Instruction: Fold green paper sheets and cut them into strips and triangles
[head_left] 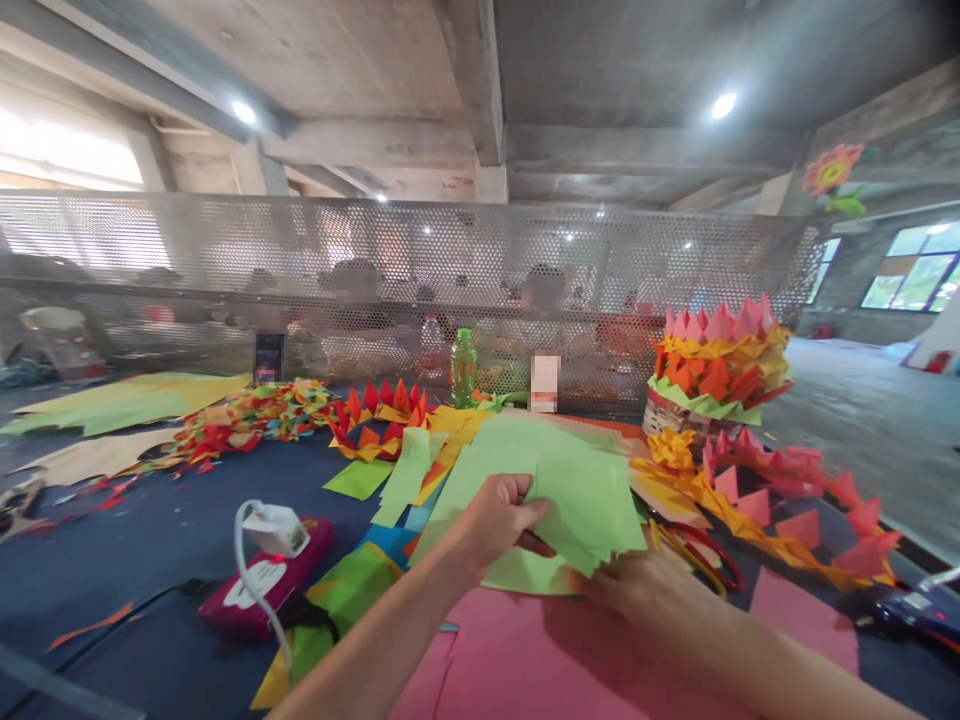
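Green paper sheets, a small stack of light green squares, sit right in the middle of everything, so I'll place the rest off them. Both hands are on the stack: the left hand pinches its near left edge, thumb on top, fingers curled under, and the right hand grips it from below at the near right corner, mostly hidden under the paper.

Biggest thing is the tabletop, dark blue, running under and all around the stack. Behind the stack, a perforated metal screen crosses the whole far edge, with blurry people seated beyond it. Under and in front of the stack there's a big pink sheet. Far left of it lie long yellow-green sheets. Right and behind stands a woven basket with a layered paper flower, pink over orange over green. Just right of the stack a pink and orange zigzag paper chain trails off. Behind-left is a red and orange folded crown piece, with a colourful scrap pile further left. Left and nearer me: a magenta device with a white charger and cable. Straight behind is a green bottle. Red-handled scissors are tucked beside the right hand, partly covered.
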